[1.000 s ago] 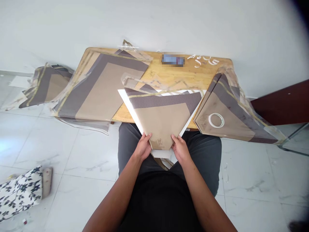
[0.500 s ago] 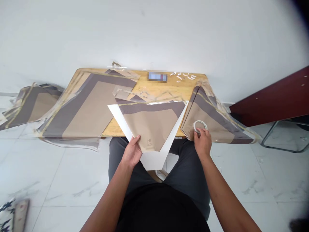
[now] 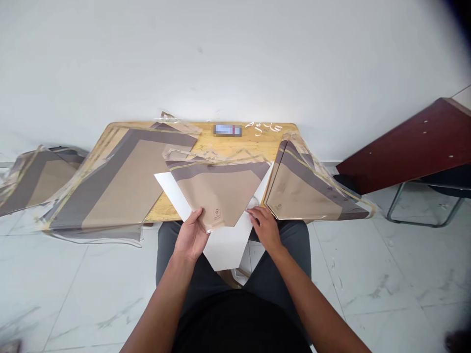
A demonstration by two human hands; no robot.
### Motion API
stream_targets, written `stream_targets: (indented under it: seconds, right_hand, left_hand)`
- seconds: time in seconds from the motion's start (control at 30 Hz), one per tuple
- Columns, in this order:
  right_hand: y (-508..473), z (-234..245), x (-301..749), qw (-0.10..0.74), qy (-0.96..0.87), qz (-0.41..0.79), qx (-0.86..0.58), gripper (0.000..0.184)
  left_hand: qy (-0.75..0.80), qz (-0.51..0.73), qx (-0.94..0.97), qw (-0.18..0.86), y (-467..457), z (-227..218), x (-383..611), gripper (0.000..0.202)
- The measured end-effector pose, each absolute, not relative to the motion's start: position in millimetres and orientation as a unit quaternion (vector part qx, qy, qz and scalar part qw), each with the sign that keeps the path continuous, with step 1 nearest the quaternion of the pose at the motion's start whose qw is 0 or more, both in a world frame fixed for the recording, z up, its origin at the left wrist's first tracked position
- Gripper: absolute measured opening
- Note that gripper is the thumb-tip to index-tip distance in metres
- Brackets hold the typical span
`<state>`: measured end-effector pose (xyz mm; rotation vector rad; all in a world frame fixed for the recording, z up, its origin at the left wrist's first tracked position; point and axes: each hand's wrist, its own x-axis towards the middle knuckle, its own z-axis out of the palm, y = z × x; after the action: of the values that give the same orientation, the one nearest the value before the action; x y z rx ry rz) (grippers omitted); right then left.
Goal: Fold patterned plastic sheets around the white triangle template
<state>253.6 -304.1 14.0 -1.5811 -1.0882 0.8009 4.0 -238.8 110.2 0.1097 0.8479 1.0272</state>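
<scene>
Centre frame, the left hand's (image 3: 192, 236) fingers pinch the tan-and-purple folded sheet (image 3: 221, 189) by its lower left, probably steadying it over the stiff white card (image 3: 228, 247); the right hand's (image 3: 265, 228) fingers curl near its right edge, their grip impossible to tell.

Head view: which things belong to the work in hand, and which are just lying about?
In the work, by the look of it:
brown sleeve, in the left hand
white sheet beneath it
probably the matching large left pack and right pack

Apparently just lying about:
blurred-out object
white scraps
dark red panel
</scene>
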Motion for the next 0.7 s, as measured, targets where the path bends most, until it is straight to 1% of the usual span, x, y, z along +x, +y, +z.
stream_targets:
  seconds: [0.07,0.13,0.17,0.23,0.3,0.4,0.57,0.7]
  right_hand:
    - [-299.0,16.3,228.9,0.562,-0.342,0.394,-0.642,0.043]
    - [-289.3,21.0,214.6,0.606,-0.204,0.486,-0.596,0.059]
    - [-283.3,24.3,211.0,0.614,-0.158,0.525,-0.567,0.06]
    - [-271.4,32.4,209.2,0.617,-0.15,0.552,-0.54,0.05]
    - [-262.3,43.2,211.3,0.614,-0.21,0.515,-0.56,0.04]
    - [-257.7,65.4,217.9,0.616,-0.281,0.457,-0.577,0.037]
    - [-269.7,113.6,240.8,0.643,-0.331,0.385,-0.573,0.044]
    - [-287.9,150.3,271.4,0.649,-0.335,0.321,-0.603,0.05]
  left_hand:
    - [0.397,0.471,0.056,0.786,-244.0,105.6,4.8,0.047]
    - [0.403,0.461,0.071,0.787,-251.4,97.8,4.7,0.049]
    - [0.408,0.455,0.081,0.787,-255.7,93.0,4.4,0.051]
    - [0.42,0.443,0.095,0.787,-263.8,83.3,4.2,0.053]
    - [0.425,0.436,0.097,0.787,-269.5,75.2,5.1,0.054]
    - [0.414,0.435,0.096,0.794,-270.6,71.1,11.5,0.054]
    - [0.368,0.42,0.108,0.822,-259.1,87.7,40.6,0.049]
    - [0.322,0.41,0.144,0.841,-250.3,109.4,75.7,0.041]
